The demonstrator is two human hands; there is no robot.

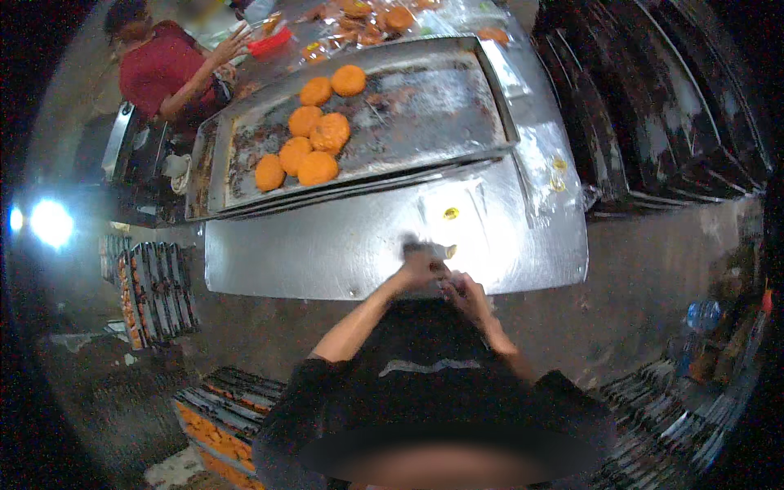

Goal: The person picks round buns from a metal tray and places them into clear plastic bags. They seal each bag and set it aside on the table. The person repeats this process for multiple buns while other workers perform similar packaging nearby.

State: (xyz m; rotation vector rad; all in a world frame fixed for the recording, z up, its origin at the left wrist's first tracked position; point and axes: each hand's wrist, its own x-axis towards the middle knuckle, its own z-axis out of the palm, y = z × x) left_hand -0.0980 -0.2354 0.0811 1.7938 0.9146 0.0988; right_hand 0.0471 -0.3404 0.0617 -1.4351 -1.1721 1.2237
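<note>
My left hand [421, 269] and my right hand [468, 294] are close together over the front edge of the steel table [294, 257]. Both are blurred, and what lies between the fingers is too unclear to name. Just beyond them, clear plastic bags [456, 208] with yellow labels lie in strong glare on the tabletop. Behind these stands a large worn metal baking tray [429, 104], stacked on others. Several round orange-brown baked buns [329, 133] are grouped on its left half.
Bagged buns [367, 24] and a red container [269, 43] are at the table's back. A co-worker [165, 73] stands at the back left. Dark trays [643, 110] fill the right; stacked trays with orange food [214, 422] stand at lower left, and a further stack [661, 410] at lower right.
</note>
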